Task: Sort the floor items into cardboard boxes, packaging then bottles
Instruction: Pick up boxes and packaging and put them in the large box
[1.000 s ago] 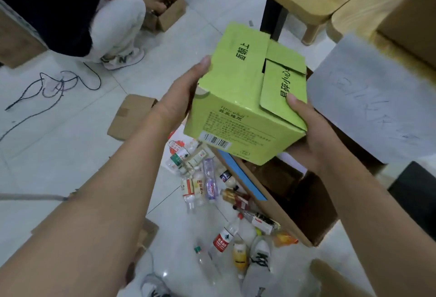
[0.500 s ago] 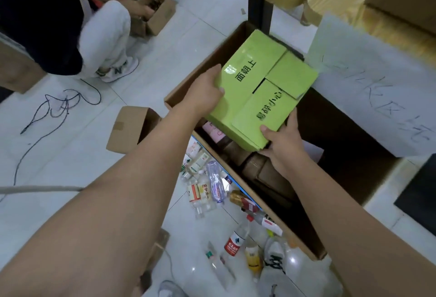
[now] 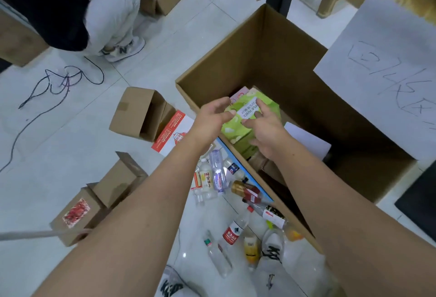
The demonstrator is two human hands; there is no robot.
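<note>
A pale tiled floor (image 3: 70, 145) is strewn with sorting work: small cardboard boxes, a tangle of cable (image 3: 59, 79), and a cluster of bottles (image 3: 226, 202) lying beside the wall of a big open carton (image 3: 236, 46). A hand-lettered paper sign (image 3: 389, 67) hangs over the carton's far-right edge, probably marking what belongs inside.

The green box (image 3: 250, 117) lies tilted inside the carton, near its front-left wall, on top of other packaging. Both hands hover just above it over the rim. The left hand (image 3: 212, 117) is spread with fingers loose, gripping nothing. The right hand (image 3: 264, 129) is likewise slack; its fingertips sit at the box's white label, and whether they touch it cannot be told. That posture suits a drop just made into the carton.

Packaging goes first, which is likely why the bottles lie untouched outside. Two small boxes (image 3: 139, 112) and a red-and-white flat pack (image 3: 172, 134) remain on the floor to the left, within easy reach. Another person (image 3: 70, 1) crouches at the top left over a separate box.
</note>
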